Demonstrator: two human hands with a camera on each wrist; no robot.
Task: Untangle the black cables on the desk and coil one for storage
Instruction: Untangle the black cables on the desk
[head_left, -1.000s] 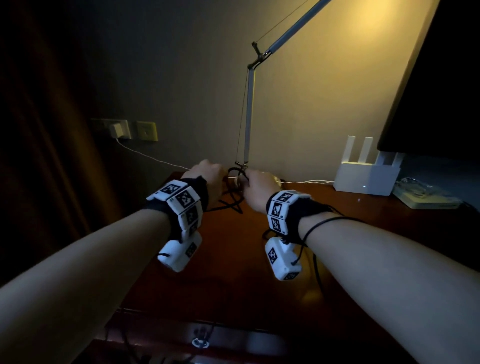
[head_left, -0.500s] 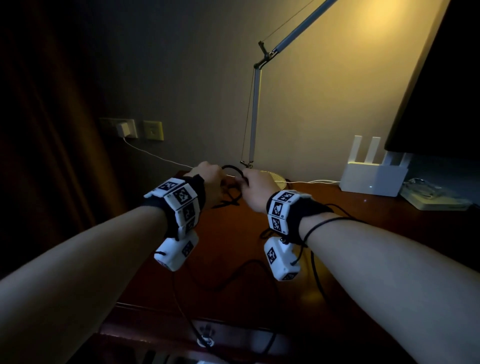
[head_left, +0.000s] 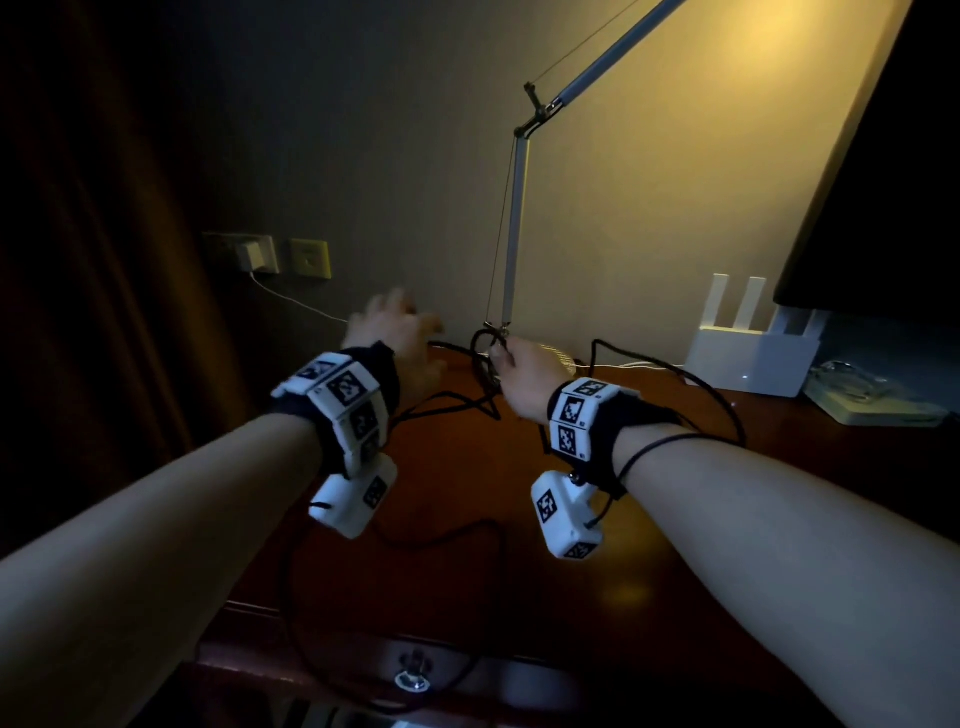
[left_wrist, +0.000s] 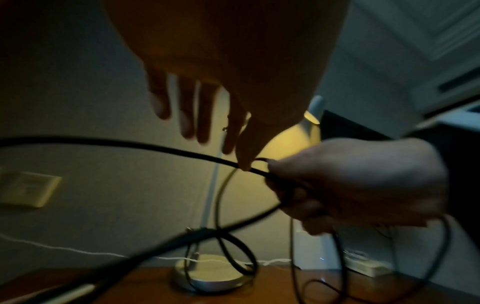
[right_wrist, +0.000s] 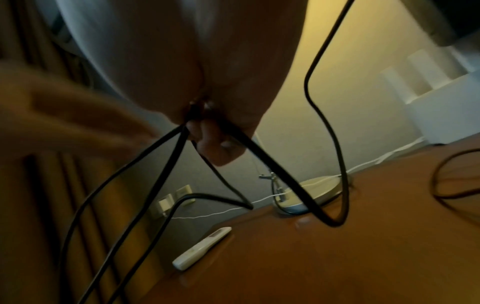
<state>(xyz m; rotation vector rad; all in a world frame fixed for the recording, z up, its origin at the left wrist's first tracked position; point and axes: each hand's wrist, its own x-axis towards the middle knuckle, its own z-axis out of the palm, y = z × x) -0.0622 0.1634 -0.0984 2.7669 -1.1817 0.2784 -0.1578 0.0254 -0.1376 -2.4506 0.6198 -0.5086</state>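
My right hand is raised above the desk and grips a small bundle of black cable loops, seen close up as the black cable hanging from the curled fingers. More of the cable arcs behind my right wrist and trails over the desk front. My left hand hovers just left of the bundle with fingers spread straight, holding nothing. In the left wrist view the cable runs under it into my right hand.
A desk lamp stands at the back, its arm rising from a round base. A white router and dark monitor are at the right. A white remote lies on the wooden desk. Wall sockets with a white charger cord are at left.
My left hand let go of the cable, opened and moved left and away from my right hand. The right hand keeps the loops, and more cable now lies slack across the desk.
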